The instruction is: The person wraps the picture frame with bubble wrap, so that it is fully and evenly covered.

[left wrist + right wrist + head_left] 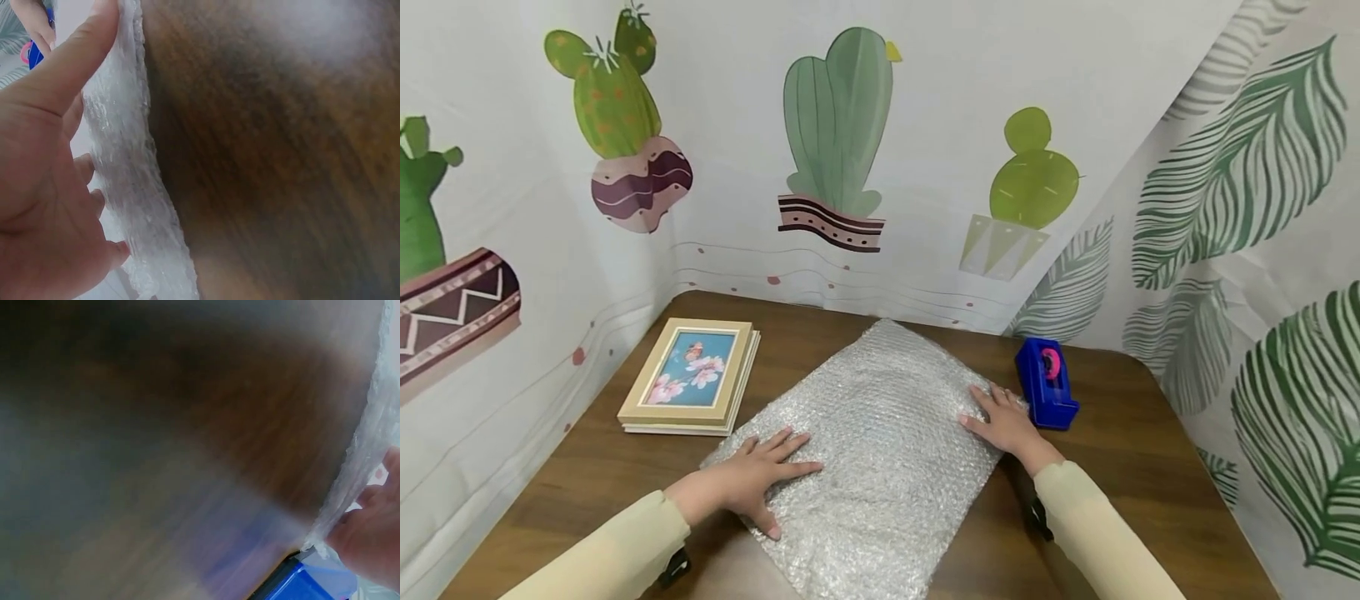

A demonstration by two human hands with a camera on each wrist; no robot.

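A sheet of bubble wrap [880, 450] lies spread diagonally over the middle of the wooden table. On its left part rests my left hand [748, 479], fingers spread and straight; the left wrist view shows the same hand [50, 162] along the edge of the bubble wrap [134, 175]. My right hand [1006, 421] touches the right corner of the sheet with extended fingers, close to a blue tape dispenser [1047, 387] holding a pink roll. In the right wrist view only part of that hand [372, 528] shows, beside the bubble wrap's edge [350, 481].
A small stack of picture frames [688, 375], the top one with a flower picture, lies at the table's left. Brown tabletop [1150, 467] shows to the right of the sheet. Behind the table hangs a white cloth [722, 150] printed with cacti and leaves.
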